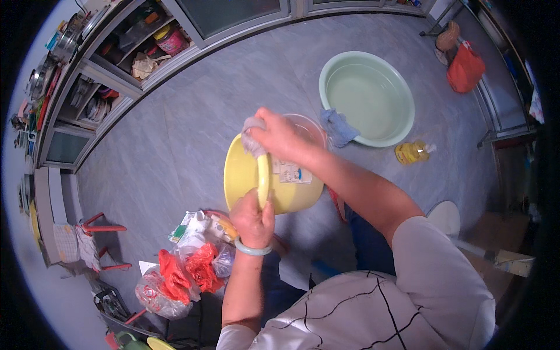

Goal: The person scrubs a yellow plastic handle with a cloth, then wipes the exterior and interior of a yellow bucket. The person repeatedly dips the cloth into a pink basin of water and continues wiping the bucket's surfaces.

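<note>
My left hand (253, 218), with a pale bangle at the wrist, grips the near part of the rim of a yellow plastic basin (291, 197). The basin is tilted on its side, its opening facing left. My right hand (273, 133) presses a light greyish cloth (253, 136) onto the far part of the same rim. A label with pictures (295, 173) is on the basin's outer wall. Behind my right wrist a clear, pinkish-rimmed container (306, 124) is partly hidden. Beyond it stands a green basin (367, 105) holding water, with a blue cloth (339, 127) over its rim.
A bottle of yellow liquid (412, 152) lies near the green basin. Red and clear plastic bags (188, 271) are heaped at lower left, beside a red-legged stool (103, 228). Open cabinets (127, 65) line the upper left. A red bag (466, 68) hangs at upper right.
</note>
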Demonstrator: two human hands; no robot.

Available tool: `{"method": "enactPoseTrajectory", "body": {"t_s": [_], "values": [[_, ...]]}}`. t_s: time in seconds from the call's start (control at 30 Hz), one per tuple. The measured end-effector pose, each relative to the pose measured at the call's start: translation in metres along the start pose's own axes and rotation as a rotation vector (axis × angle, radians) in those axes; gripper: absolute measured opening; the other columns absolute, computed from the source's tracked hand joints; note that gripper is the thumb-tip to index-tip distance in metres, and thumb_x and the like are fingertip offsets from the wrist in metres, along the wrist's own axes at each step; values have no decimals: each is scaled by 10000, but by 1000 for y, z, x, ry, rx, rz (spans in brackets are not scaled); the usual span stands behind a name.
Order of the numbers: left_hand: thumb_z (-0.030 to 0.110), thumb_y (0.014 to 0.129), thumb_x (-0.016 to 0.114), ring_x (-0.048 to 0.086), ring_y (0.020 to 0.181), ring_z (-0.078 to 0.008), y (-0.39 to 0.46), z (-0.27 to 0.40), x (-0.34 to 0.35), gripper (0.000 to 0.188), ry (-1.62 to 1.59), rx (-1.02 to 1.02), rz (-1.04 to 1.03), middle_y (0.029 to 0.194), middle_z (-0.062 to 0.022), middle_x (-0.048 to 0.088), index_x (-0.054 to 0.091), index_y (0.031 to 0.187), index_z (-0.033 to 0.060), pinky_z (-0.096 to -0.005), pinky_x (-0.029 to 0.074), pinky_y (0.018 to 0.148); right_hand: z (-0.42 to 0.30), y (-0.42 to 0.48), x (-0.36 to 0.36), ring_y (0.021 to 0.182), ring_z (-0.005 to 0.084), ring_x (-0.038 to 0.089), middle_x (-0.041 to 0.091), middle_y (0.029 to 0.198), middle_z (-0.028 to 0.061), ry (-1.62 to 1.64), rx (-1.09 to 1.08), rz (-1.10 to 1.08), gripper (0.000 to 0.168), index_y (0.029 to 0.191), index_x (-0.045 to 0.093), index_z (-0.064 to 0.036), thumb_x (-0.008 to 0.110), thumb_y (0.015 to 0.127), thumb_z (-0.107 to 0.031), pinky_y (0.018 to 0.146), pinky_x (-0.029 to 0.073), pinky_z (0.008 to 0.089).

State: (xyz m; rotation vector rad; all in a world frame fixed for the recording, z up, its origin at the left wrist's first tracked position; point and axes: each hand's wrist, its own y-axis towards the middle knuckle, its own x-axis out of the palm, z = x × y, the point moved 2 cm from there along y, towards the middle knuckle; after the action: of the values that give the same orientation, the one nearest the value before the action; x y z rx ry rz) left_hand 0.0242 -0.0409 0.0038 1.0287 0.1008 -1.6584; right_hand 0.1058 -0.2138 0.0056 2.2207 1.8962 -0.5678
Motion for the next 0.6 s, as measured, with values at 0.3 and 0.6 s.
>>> {"method": "enactPoseTrajectory", "body": {"t_s": [0.3, 0.6], "values": [[91, 705, 679, 549, 593, -372, 9, -21, 8, 232, 171, -37, -38, 641, -174, 560, 577, 906, 32, -450, 425, 553, -7, -41, 24, 838, 425, 618, 627, 887, 249, -76, -167, 37, 418, 1145, 454, -38, 615, 802, -216, 715, 490, 452], [211, 723, 757, 599, 640, -361, 18, -18, 16, 334, 88, -291, -142, 680, -182, 599, 582, 942, 29, -416, 464, 568, 1, -31, 28, 857, 391, 625, 631, 892, 234, 34, -36, 68, 358, 1068, 503, -31, 623, 761, -169, 755, 487, 457]]}}
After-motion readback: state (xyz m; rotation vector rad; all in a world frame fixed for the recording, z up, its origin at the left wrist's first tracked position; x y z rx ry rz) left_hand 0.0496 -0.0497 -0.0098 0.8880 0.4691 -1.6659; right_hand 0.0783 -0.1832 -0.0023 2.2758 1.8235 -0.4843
